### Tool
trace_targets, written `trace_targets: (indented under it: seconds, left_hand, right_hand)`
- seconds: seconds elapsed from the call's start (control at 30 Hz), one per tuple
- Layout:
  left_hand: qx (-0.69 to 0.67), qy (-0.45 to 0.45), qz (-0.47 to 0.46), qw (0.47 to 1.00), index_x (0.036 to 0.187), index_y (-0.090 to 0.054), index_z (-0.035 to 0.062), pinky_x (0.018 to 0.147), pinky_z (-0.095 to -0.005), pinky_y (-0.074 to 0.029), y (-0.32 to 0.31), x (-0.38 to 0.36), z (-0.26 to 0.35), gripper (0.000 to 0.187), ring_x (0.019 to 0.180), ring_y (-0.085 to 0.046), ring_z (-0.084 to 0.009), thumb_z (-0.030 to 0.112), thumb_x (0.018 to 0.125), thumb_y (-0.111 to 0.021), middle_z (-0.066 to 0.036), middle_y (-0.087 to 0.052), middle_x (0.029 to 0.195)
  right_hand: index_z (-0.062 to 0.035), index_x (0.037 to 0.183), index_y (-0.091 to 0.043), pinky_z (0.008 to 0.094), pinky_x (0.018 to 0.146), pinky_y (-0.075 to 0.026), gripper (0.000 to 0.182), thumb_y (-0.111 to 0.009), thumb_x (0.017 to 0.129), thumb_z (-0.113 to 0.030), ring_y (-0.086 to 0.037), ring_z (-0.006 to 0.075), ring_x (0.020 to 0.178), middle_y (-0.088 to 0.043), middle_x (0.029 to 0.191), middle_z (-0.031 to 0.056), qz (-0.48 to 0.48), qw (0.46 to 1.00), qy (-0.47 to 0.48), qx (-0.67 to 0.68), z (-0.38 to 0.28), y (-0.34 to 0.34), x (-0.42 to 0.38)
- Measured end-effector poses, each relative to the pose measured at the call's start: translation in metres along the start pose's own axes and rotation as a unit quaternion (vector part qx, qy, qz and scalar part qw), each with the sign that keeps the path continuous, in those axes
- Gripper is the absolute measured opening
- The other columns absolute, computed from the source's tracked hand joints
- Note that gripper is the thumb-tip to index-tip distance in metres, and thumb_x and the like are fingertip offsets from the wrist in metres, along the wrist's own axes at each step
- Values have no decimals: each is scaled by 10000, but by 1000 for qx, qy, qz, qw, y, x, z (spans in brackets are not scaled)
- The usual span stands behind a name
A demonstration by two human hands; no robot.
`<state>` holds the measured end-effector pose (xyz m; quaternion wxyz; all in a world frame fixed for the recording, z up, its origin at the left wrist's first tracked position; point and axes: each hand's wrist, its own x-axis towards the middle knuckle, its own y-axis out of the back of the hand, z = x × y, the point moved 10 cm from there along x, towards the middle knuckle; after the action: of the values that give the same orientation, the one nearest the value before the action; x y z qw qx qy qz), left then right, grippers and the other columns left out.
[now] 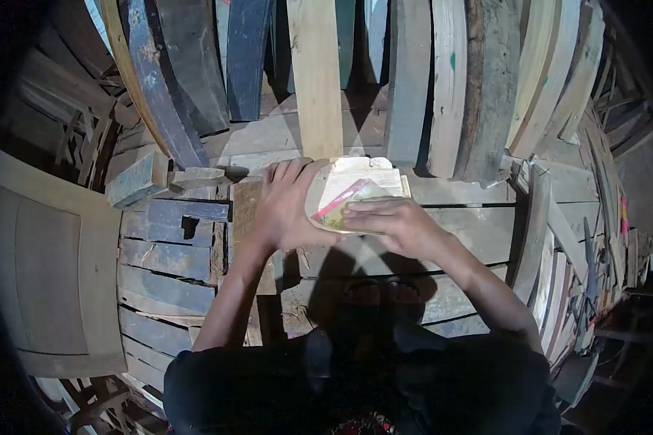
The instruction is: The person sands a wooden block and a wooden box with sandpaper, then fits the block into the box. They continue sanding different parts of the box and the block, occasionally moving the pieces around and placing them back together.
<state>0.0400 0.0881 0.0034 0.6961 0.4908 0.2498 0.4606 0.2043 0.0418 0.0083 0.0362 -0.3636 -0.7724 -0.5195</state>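
Observation:
A pale, flat wooden piece (pixel 345 175) with a notched far edge and a rounded near side lies in front of me. My left hand (pixel 289 204) is closed on its left side, with the thumb along the near edge. On its face rests a folded yellowish-green sheet (pixel 339 205) with a pink border, which looks like sandpaper. My right hand (pixel 395 223) presses that sheet onto the wood, fingers held together. Part of the sheet is hidden beneath those fingers.
Several planks, including a pale board (pixel 315 87), stand along the far side. A wooden mallet (pixel 141 177) lies at the left, near a panelled door (pixel 51 268). Curved wood pieces (pixel 533 225) lean at the right. Slatted boards (pixel 167 257) have gaps between them.

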Motion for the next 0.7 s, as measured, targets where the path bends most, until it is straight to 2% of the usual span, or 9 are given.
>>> trace_targets:
  seconds: [0.1, 0.13, 0.2, 0.27, 0.37, 0.5, 0.57, 0.63, 0.7]
  left_hand:
    - [5, -16, 8, 1000, 1602, -507, 78, 1256, -600, -325, -5, 1, -4, 1288, 1431, -517, -435, 583, 515, -978, -219, -575, 1468]
    - [-1, -18, 4, 1000, 1600, -509, 78, 1255, -600, -325, -5, 2, -5, 1282, 1426, -521, -438, 580, 517, -978, -217, -577, 1464]
    - [-11, -27, 13, 1000, 1592, -516, 83, 1253, -598, -324, 1, 5, 0, 1259, 1408, -532, -449, 554, 525, -987, -211, -582, 1452]
    - [-6, -20, 27, 999, 1576, -535, 81, 1237, -595, -331, 0, -1, 3, 1258, 1399, -531, -429, 579, 509, -977, -204, -592, 1441]
    - [-4, -36, 45, 998, 1552, -559, 71, 1226, -598, -333, -2, -6, 3, 1243, 1379, -541, -424, 584, 499, -974, -203, -596, 1430]
    - [-10, -35, 54, 998, 1543, -564, 69, 1219, -595, -349, 5, -5, 8, 1234, 1365, -553, -435, 579, 498, -977, -202, -609, 1419]
    - [-8, -46, 68, 997, 1548, -559, 73, 1226, -584, -344, 4, -8, 9, 1248, 1382, -547, -439, 573, 484, -981, -209, -600, 1433]
    - [-20, -28, 37, 999, 1547, -560, 77, 1229, -598, -332, 2, -7, 7, 1250, 1405, -533, -433, 564, 478, -986, -208, -587, 1453]
    - [-21, -21, 32, 999, 1549, -559, 81, 1229, -615, -320, 6, -7, 8, 1252, 1423, -519, -426, 557, 473, -990, -205, -574, 1472]
  right_hand:
    - [-106, 1274, -824, 463, 1140, -580, 421, -703, 892, 23, -773, 300, 1220, -788, 1325, 153, 36, 973, -213, 86, 71, 25, -3]
    - [-113, 1274, -826, 465, 1146, -576, 433, -697, 888, 35, -766, 294, 1239, -783, 1337, 154, 37, 938, -320, 130, 93, 31, -8]
    - [-90, 1250, -828, 452, 1040, -627, 385, -699, 903, 15, -801, 319, 1126, -803, 1266, 163, 41, 988, -142, 50, 50, 25, 6]
    - [-70, 1234, -827, 442, 943, -665, 342, -709, 920, -7, -819, 351, 1029, -817, 1212, 168, 36, 999, 15, -13, 1, 13, 12]
    - [-79, 1254, -826, 430, 1125, -578, 328, -750, 937, -35, -778, 313, 1201, -811, 1264, 150, -16, 962, -257, 87, 77, 25, 4]
    - [-56, 1246, -821, 431, 979, -641, 305, -729, 955, -49, -809, 340, 1100, -813, 1208, 176, 24, 999, -30, -10, 7, 27, 17]
    - [-28, 1242, -805, 433, 902, -656, 286, -733, 969, -75, -810, 371, 1052, -811, 1192, 189, 17, 999, -43, 2, 26, 16, 14]
    - [-29, 1238, -807, 443, 917, -650, 284, -744, 966, -82, -805, 376, 1056, -813, 1184, 184, 24, 983, -183, 6, 88, 41, 11]
    - [-45, 1296, -790, 451, 914, -647, 344, -747, 957, -79, -803, 388, 1022, -808, 1178, 205, 30, 979, -199, -30, 78, 45, 0]
